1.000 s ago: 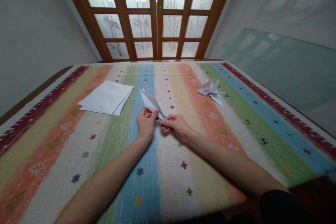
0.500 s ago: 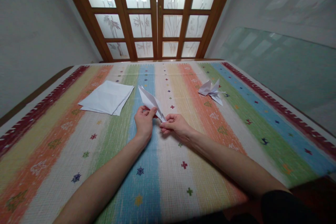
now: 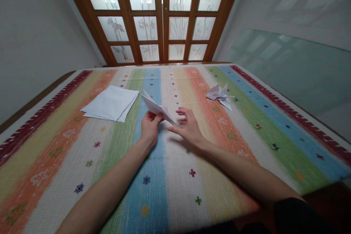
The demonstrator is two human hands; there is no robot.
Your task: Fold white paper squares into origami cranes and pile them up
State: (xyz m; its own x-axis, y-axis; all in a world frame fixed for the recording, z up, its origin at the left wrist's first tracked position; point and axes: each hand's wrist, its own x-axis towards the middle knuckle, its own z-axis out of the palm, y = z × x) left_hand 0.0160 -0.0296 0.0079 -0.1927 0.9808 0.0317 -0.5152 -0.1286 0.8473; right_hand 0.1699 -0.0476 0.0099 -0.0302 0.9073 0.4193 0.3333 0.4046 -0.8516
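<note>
Near the middle of the table, my left hand [image 3: 150,127] pinches a folded piece of white paper [image 3: 156,107] between thumb and fingers. The paper is long and pointed, one tip up and to the left, the other down toward the right. Just right of that lower tip is my right hand [image 3: 189,126], its thumb and fingers spread apart with nothing between them. Part of the paper's lower edge is hidden behind my left fingers.
A small stack of white paper sheets [image 3: 111,103] lies to the left. Folded white paper cranes or similar figures [image 3: 219,95] rest on the right. A striped, patterned tablecloth [image 3: 109,175] covers the table. Beyond its far edge stand wood-framed glass doors [image 3: 163,36].
My right hand has let go of the paper's lower tip and its fingers have spread. The folded paper has turned a little in my left hand, which keeps its grip.
</note>
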